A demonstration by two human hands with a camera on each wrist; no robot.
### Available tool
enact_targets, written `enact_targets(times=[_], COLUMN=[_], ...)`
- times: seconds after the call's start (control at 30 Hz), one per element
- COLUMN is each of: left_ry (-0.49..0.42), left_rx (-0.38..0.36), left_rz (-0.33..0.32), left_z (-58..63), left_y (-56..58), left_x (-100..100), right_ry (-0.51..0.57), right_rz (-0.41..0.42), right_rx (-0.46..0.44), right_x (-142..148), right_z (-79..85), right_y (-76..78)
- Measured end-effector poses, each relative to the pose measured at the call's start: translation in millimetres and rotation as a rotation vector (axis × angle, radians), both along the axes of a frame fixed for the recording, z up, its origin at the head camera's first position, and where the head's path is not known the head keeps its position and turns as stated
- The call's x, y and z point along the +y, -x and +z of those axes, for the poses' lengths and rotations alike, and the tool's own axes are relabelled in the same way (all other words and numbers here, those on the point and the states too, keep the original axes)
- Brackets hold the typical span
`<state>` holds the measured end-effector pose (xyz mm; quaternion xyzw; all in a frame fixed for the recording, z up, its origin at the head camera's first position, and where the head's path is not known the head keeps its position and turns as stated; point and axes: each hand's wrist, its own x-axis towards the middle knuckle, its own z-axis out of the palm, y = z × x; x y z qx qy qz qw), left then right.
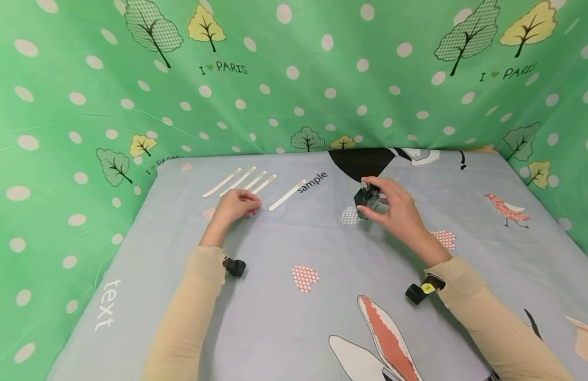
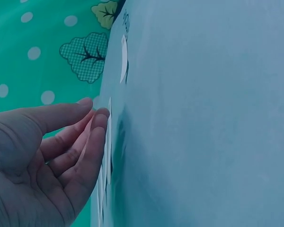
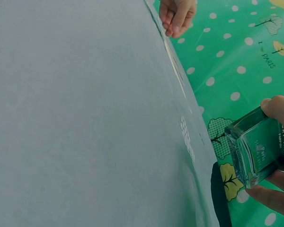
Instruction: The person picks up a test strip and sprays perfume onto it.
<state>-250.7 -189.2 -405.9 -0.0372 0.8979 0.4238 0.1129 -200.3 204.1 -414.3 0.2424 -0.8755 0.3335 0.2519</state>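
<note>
In the head view my right hand (image 1: 397, 211) holds a dark glass perfume bottle (image 1: 367, 197) above the cloth, tilted, thumb on one side and fingers on the other. The right wrist view shows the clear, square-edged bottle (image 3: 258, 146) with small lettering on its face. My left hand (image 1: 236, 205), fingers loosely bent and holding nothing, hovers by a row of several white paper strips (image 1: 264, 183), hiding the near ends of some. One more white paper strip (image 1: 287, 195) lies apart to the right of that hand, beside the printed word "sample".
A grey-blue printed cloth (image 1: 270, 317) covers the table. Green dotted fabric (image 1: 274, 79) hangs behind and at both sides. Black camera mounts (image 1: 235, 267) are strapped at both wrists.
</note>
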Motion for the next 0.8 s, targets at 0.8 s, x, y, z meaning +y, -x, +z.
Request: enact_targets(times=[0.8], left_ry=[0.064], left_rx=[0.148], left_rz=[0.071], left_z=[-2.3], left_y=[0.3], left_x=[-19], right_ry=[-0.006], right_rz=[0.005], right_rx=[-0.024], right_x=[-1], right_z=[-0.6], right_y=[0.3])
